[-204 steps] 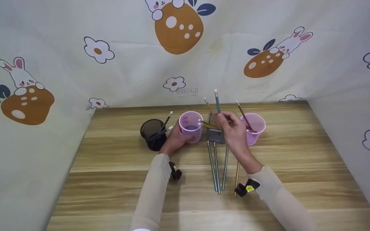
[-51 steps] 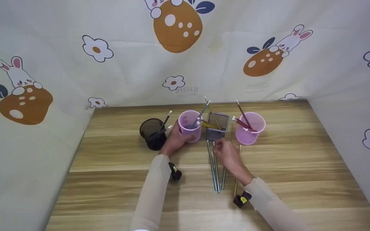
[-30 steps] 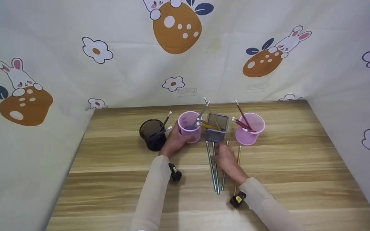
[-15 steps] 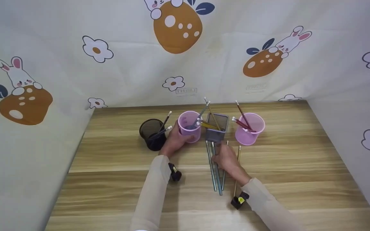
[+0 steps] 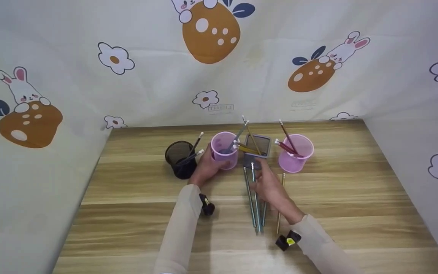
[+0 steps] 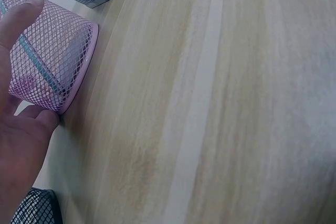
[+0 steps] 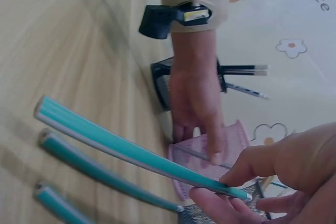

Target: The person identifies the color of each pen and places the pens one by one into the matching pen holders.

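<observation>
My left hand (image 5: 208, 166) grips the round pink mesh pencil cup (image 5: 231, 161) from its left side. In the left wrist view, the thumb and fingers wrap that cup's wall (image 6: 63, 45), and a teal pencil (image 6: 39, 65) leans inside it. My right hand (image 5: 273, 187) pinches another teal pencil (image 7: 121, 148) near its white eraser end, and the right wrist view shows this pencil raised off the table at its far end. Two more teal pencils (image 7: 100, 172) lie beside it, in front of the grey square mesh holder (image 5: 263, 155).
A black mesh cup (image 5: 183, 171) with dark pencils stands at left. Yellow pencils (image 5: 252, 149) lean in the grey holder. At right, a second pink cup (image 5: 293, 164) holds red pencils. One gold pencil (image 5: 280, 213) lies on the wooden table (image 5: 127, 228). Patterned cloth (image 5: 150, 83) rises behind.
One teal pencil went into the gripped pink cup, and more red pencils show in the right one. My right hand returned to the table and now lifts another teal pencil. The left hand stayed put.
</observation>
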Demonstrator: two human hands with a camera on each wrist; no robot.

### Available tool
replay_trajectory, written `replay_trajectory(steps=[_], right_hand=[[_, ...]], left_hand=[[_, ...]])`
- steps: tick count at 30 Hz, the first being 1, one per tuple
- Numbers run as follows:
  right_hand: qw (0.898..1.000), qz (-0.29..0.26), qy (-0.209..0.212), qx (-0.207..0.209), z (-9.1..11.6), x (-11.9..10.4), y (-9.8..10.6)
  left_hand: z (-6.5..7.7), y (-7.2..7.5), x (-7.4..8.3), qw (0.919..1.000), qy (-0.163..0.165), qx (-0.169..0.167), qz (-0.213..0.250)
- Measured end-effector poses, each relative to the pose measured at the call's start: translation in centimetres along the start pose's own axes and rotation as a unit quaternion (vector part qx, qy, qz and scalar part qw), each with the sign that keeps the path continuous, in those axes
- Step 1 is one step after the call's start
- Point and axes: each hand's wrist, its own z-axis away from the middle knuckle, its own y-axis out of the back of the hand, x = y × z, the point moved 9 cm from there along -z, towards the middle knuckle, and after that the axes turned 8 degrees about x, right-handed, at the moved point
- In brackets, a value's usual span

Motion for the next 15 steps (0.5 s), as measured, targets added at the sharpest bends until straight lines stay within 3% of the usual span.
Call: replay_trajectory(steps=[5, 8, 15], right_hand=[[1.0, -0.021, 0.008, -0.002, -0.2, -1.5, 1.0], [0.999, -0.038, 0.035, 0.01, -0.5, -2.6, 1.9], [0.986, -0.138, 0.074, 0.05, -1.4, -4.7, 4.2]], left_hand=[[0.0, 0.0, 0.1, 1.0, -0.004, -0.002, -0.005], [0.0, 0.1, 0.1, 0.9998, -0.002, 0.004, -0.022], [0.1, 0.2, -0.1, 0.9986, 0.006, 0.006, -0.052]])
